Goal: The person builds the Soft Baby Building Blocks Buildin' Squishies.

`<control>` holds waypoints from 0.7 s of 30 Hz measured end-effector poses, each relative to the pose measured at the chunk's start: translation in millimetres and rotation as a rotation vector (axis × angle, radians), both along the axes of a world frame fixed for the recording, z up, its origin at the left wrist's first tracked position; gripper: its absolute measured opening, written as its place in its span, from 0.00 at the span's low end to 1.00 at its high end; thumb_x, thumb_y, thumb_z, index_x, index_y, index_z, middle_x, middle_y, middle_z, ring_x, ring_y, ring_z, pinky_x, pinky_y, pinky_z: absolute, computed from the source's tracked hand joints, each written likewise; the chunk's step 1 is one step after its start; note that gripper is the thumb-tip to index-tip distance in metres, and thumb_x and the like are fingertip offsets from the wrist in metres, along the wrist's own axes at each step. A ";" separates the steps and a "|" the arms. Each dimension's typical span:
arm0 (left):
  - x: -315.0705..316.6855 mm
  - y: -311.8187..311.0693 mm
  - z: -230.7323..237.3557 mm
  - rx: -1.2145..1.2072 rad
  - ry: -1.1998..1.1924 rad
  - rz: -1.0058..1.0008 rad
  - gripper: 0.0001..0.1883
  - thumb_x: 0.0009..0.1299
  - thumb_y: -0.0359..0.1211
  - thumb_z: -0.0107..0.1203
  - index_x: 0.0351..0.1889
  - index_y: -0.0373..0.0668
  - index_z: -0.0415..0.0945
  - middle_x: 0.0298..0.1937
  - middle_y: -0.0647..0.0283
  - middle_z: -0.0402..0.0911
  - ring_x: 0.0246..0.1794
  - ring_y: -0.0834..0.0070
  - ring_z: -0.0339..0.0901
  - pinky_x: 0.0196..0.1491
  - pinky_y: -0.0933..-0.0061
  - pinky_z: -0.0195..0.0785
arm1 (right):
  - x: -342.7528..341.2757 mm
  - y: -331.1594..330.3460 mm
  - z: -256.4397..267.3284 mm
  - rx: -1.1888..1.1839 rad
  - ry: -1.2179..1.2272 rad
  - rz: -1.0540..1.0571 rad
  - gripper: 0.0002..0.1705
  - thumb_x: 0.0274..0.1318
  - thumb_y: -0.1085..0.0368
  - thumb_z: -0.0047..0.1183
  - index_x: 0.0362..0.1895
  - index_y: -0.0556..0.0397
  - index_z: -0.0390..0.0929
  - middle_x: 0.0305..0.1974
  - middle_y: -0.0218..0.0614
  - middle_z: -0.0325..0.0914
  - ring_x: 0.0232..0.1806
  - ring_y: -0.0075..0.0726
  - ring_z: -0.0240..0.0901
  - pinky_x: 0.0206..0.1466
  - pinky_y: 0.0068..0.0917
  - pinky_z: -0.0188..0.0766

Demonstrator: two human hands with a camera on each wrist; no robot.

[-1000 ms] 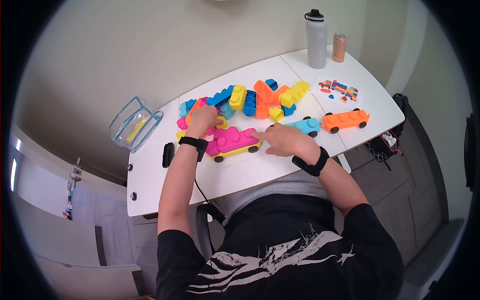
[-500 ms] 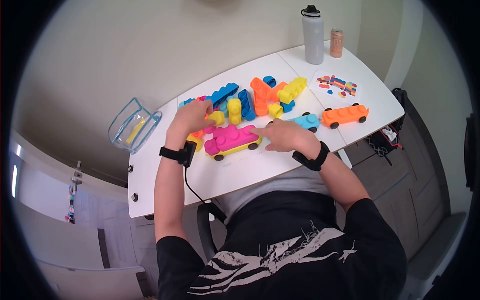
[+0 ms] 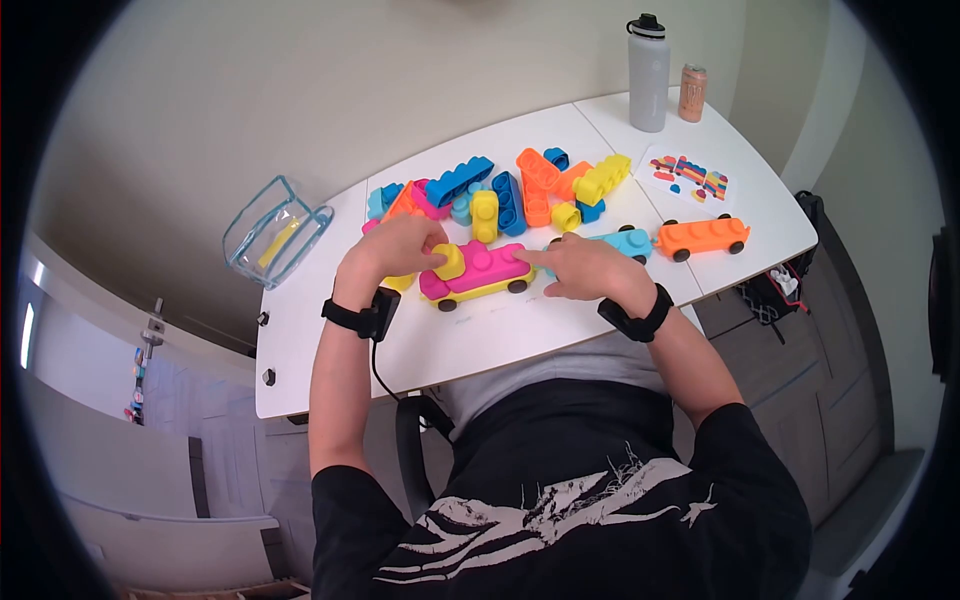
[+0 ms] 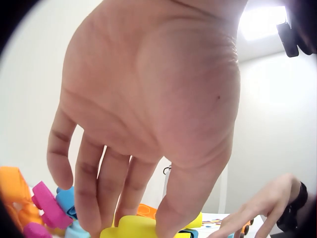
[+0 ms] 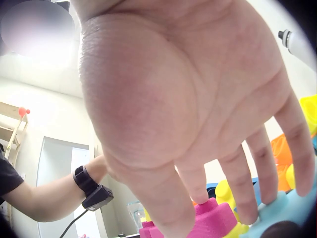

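Observation:
The left hand (image 3: 385, 248) pinches a small yellow block (image 3: 449, 262) between thumb and fingers, over the left end of the pink block (image 3: 487, 262). That pink piece sits on a yellow wheeled base. In the left wrist view the yellow block (image 4: 132, 228) shows between the thumb and fingertips. The right hand (image 3: 592, 270) has its fingers extended, with the index finger at the right end of the pink block. A light blue wheeled car (image 3: 628, 241) is partly hidden behind that hand, and an orange wheeled car (image 3: 703, 237) stands to its right.
Loose blocks, among them a blue one (image 3: 461, 181), an orange one (image 3: 537, 187) and a yellow one (image 3: 603, 181), lie farther back. A picture card (image 3: 690, 178), a grey bottle (image 3: 649, 85) and a can (image 3: 692, 94) are at the right. A clear case (image 3: 279, 232) stands left.
The left hand reached into the blocks, took hold of the yellow block and brought it over the pink block's left end. The right hand stays by the pink block's right end.

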State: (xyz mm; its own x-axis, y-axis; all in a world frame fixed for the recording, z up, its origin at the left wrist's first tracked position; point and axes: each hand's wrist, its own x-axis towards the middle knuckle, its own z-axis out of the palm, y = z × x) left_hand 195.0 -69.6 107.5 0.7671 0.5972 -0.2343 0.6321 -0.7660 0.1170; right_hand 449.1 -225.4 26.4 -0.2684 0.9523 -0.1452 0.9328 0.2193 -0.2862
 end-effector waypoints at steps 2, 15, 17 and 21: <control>0.0 -0.3 -2.1 -0.027 0.011 0.026 0.19 0.69 0.37 0.66 0.56 0.41 0.85 0.43 0.57 0.89 0.45 0.63 0.86 0.49 0.64 0.78 | 0.1 -0.1 -0.4 0.006 0.000 -0.004 0.46 0.66 0.56 0.64 0.84 0.32 0.57 0.55 0.44 0.84 0.62 0.56 0.74 0.64 0.47 0.76; 6.1 -10.9 -9.9 0.044 0.055 -0.008 0.16 0.71 0.35 0.66 0.53 0.39 0.85 0.45 0.55 0.90 0.46 0.62 0.87 0.51 0.66 0.79 | -3.3 -2.2 1.3 -0.002 -0.006 -0.011 0.46 0.66 0.56 0.64 0.84 0.32 0.57 0.57 0.43 0.83 0.65 0.53 0.73 0.66 0.47 0.76; 7.6 -6.3 -5.1 -0.007 0.085 0.001 0.15 0.71 0.35 0.66 0.53 0.39 0.85 0.46 0.55 0.90 0.47 0.61 0.87 0.51 0.65 0.79 | -3.8 -2.2 2.7 -0.020 -0.012 -0.005 0.46 0.66 0.56 0.64 0.84 0.31 0.56 0.58 0.43 0.82 0.66 0.53 0.72 0.66 0.47 0.76; 19.0 34.7 -12.1 0.030 0.015 -0.049 0.14 0.69 0.35 0.66 0.51 0.42 0.86 0.45 0.57 0.90 0.47 0.60 0.87 0.52 0.63 0.79 | -7.9 -2.2 1.5 -0.017 -0.006 -0.008 0.46 0.66 0.56 0.64 0.84 0.30 0.56 0.58 0.43 0.82 0.67 0.53 0.72 0.66 0.48 0.77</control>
